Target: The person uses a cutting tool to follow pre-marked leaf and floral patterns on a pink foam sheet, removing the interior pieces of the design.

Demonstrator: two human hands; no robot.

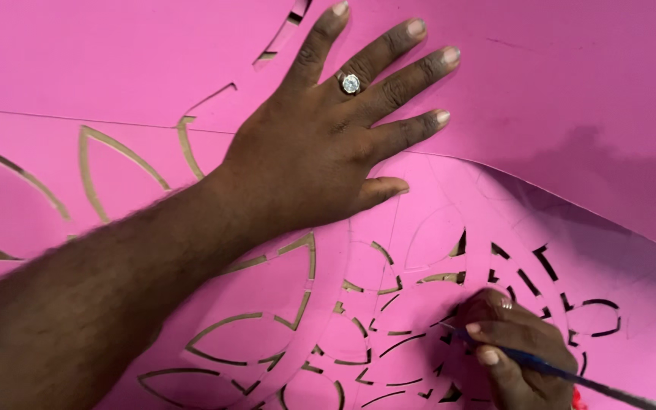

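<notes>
Progress: we judge the cutting well under way; many curved slits and petal outlines already show in the pink sheet [419, 228], thickest around the round centre of the pattern near our right hand.
Left to cut: we see faint drawn curves with no slit yet, just below our left thumb and toward the sheet's right edge.
Left hand [328, 144]: we press it flat, fingers spread, a ring [351, 83] on one finger, holding nothing.
Right hand [514, 353]: we close it around a thin blue-handled cutting tool [563, 372]; its tip is hidden behind our fingers, at the middle of the pattern.
Surroundings: we see a second pink sheet [586, 83] lying over the upper part, its curved edge casting shadow on the worked sheet.
In the way: that overlapping edge covers part of the design.
</notes>
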